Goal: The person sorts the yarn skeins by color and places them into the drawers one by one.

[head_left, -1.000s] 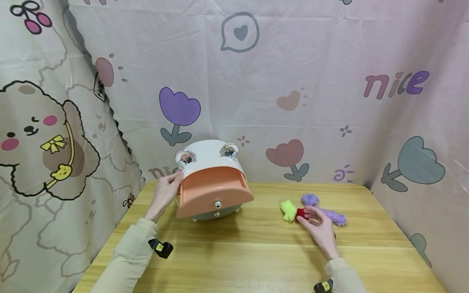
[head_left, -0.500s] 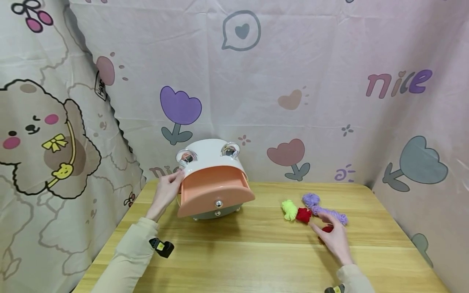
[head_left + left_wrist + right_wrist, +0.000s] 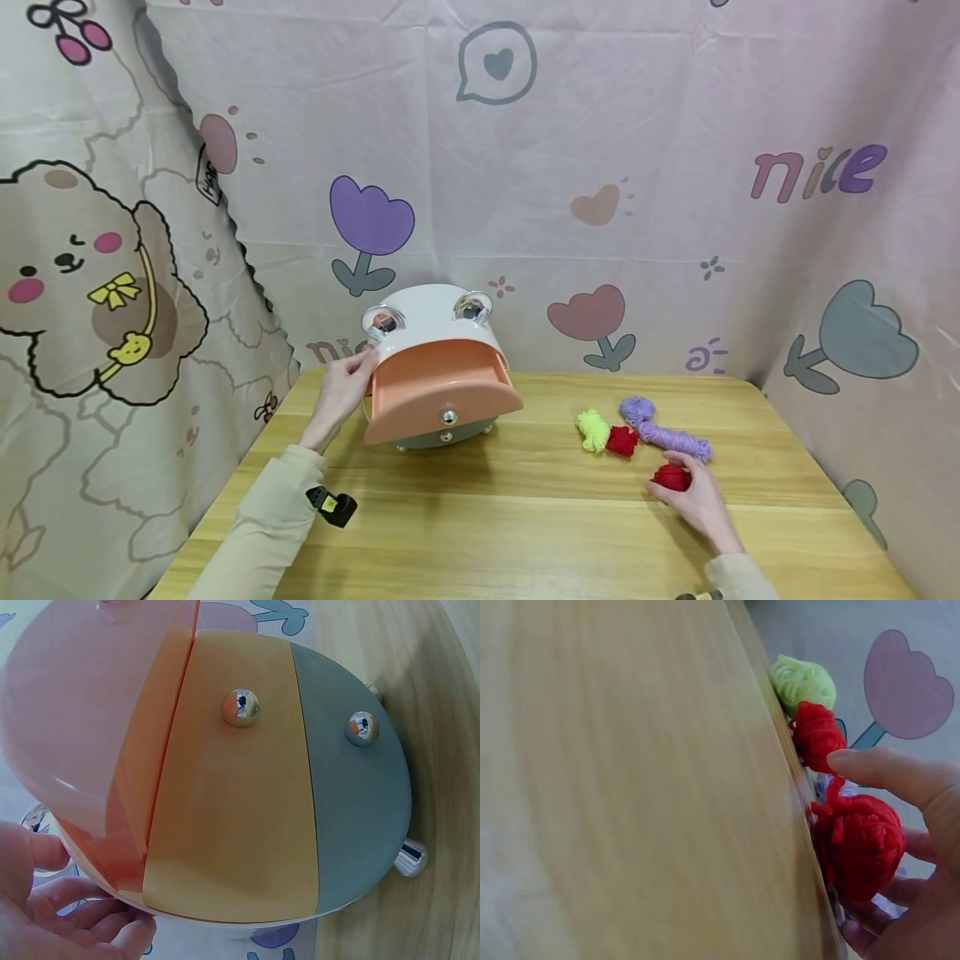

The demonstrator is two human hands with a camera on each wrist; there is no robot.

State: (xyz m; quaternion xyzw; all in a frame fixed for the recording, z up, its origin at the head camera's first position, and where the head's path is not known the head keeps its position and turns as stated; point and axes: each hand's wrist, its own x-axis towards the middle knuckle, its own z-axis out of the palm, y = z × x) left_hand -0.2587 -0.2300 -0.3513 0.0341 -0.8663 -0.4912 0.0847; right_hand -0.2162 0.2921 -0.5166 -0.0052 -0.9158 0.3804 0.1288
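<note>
A small rounded drawer box [image 3: 431, 317], white on top with two shiny round eye-like pieces, stands on the left half of the table. Its peach top drawer [image 3: 442, 408] is pulled out, and no contents show inside. My left hand [image 3: 345, 392] grips the box's left side, with curled fingers [image 3: 112, 922] at its rim. The yellow middle drawer [image 3: 232, 795] and grey-green bottom drawer [image 3: 352, 780] are closed. At right, my right hand [image 3: 701, 500] surrounds a red ball of yarn [image 3: 672, 477] on the table. Its thumb [image 3: 862, 766] stays apart from the ball.
Beyond the right hand lie a smaller red yarn bundle [image 3: 622, 442], a lime-green yarn bundle [image 3: 594, 431], a round purple yarn bundle [image 3: 637, 410] and a long purple yarn skein [image 3: 678, 442]. A printed curtain [image 3: 487, 208] hangs behind the wooden table [image 3: 510, 533].
My right hand has moved right and nearer, from over the smaller red bundle to around the red yarn ball. The left hand and drawer box stay put.
</note>
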